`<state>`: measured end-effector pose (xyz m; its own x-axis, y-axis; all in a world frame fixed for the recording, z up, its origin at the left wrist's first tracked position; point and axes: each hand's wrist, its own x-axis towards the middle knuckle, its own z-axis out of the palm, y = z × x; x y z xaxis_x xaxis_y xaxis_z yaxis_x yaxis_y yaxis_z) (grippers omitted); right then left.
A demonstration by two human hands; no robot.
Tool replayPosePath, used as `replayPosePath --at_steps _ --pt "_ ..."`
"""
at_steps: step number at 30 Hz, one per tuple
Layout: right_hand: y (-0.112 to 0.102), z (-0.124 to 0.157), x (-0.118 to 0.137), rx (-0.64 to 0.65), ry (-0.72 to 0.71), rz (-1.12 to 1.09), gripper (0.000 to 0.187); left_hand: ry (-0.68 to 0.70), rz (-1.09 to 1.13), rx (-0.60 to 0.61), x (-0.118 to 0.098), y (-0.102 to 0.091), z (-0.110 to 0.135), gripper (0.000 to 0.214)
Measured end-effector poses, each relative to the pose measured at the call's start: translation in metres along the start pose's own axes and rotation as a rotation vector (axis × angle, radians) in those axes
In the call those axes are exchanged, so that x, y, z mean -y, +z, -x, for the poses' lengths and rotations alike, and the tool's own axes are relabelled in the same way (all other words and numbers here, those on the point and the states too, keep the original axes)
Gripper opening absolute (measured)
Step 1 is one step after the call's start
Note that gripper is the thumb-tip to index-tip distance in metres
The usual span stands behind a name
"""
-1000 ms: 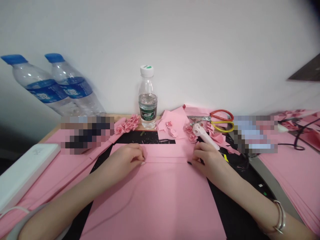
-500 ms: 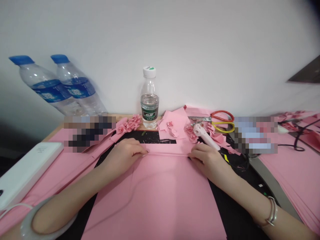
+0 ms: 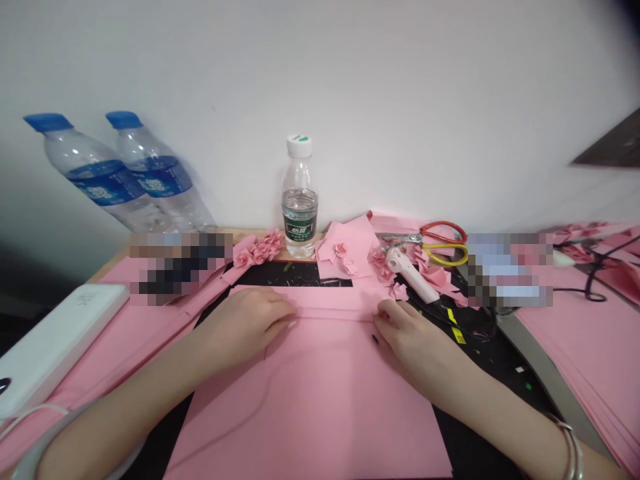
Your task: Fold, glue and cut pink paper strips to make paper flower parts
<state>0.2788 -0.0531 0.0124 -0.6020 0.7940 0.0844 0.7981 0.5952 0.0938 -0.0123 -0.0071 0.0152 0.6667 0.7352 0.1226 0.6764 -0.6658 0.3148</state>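
Note:
A large sheet of pink paper (image 3: 320,393) lies flat in front of me, with a narrow strip (image 3: 333,303) folded over along its far edge. My left hand (image 3: 253,325) holds the left part of that strip, fingers pressed together on the paper. On the right, my right hand (image 3: 413,337) has its fingers curled closed at the other end of the fold. Both hands rest on the sheet, and a straight crease runs between them.
Behind the sheet stands a water bottle (image 3: 300,207). Scissors (image 3: 443,243), a white-pink handheld tool (image 3: 413,275) and paper roses (image 3: 260,250) lie along the back. Two blue-capped bottles (image 3: 160,177) lean at left, near a white power bank (image 3: 65,340). Pink sheets (image 3: 590,353) are stacked at right.
Both hands have come slightly toward me along with the crease, and the folded strip looks wider. My right hand has lowered, its forearm shifting right. The objects behind have stayed put.

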Motion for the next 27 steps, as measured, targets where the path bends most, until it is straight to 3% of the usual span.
replayPosePath --at_steps 2,4,7,9,13,17,23,27 --pt "0.004 0.000 0.008 -0.055 0.036 0.039 0.016 0.010 -0.115 0.029 -0.008 0.005 -0.004 0.024" --pt "0.011 0.000 0.018 -0.107 0.044 0.054 0.037 0.019 -0.221 0.034 -0.019 0.013 -0.007 0.023" --pt "0.022 -0.003 0.030 -0.079 -0.005 -0.026 0.059 0.120 -0.203 -0.034 -0.034 0.030 -0.009 0.025" --pt "0.026 -0.007 0.034 -0.049 -0.037 -0.095 0.062 0.163 -0.139 -0.021 -0.040 0.041 -0.009 0.034" --pt "0.023 -0.013 0.035 -0.023 -0.073 -0.172 0.061 0.120 -0.041 0.076 -0.042 0.050 -0.008 0.046" --pt "0.017 -0.007 0.029 -0.013 -0.043 -0.087 0.059 0.078 -0.022 0.141 -0.037 0.040 -0.007 0.044" --pt "0.020 0.012 0.013 -0.089 0.048 0.212 0.040 -0.209 -0.067 0.231 -0.033 0.007 -0.001 0.040" --pt "0.013 0.009 0.002 -0.078 0.132 0.196 0.026 -0.292 -0.098 0.185 -0.026 -0.004 -0.001 0.038"
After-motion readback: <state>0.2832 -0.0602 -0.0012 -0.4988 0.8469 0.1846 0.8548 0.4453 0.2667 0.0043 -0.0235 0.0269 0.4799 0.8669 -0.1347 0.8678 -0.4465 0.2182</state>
